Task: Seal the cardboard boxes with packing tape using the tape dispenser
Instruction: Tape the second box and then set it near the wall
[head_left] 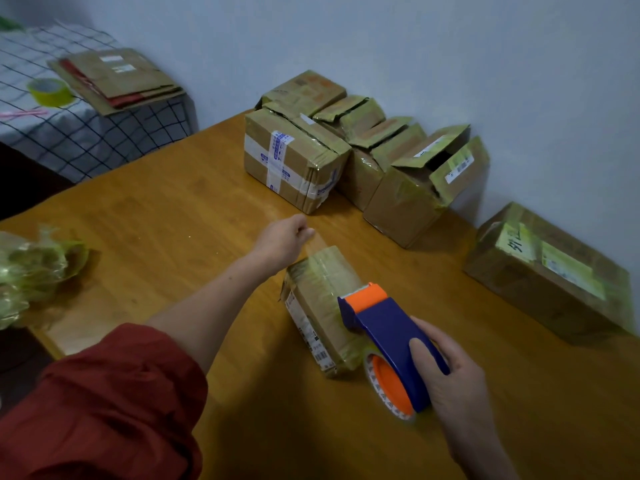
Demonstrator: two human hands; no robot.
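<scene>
A wooden table (180, 216) fills most of the view, set against a pale wall. Along its far edge by the wall stands a cluster of cardboard boxes (360, 150): the nearest is bound with white and blue printed tape, and the one at the cluster's right end has its top flaps standing open. A larger box (550, 271) with a yellow-green label sits apart at the table's right edge. At far left, a checked cloth (86, 133) carries a stack of flattened cartons (117, 79) and a roll of yellow-green tape (50, 91) beside them. A heap of crumpled greenish plastic (34, 268) lies on the table's left edge. Near the middle, in front of the person, lies a small box (322, 310) wrapped in glossy tape (its printed label faces left). The right hand (450, 372) is wrapped around the blue and orange tape dispenser (384, 337), whose orange head rests on the small box's top. The left hand (284, 240), red sleeve pushed up, is closed in a pinch on a strip of clear tape (313, 245) stretched past the box's far end.
</scene>
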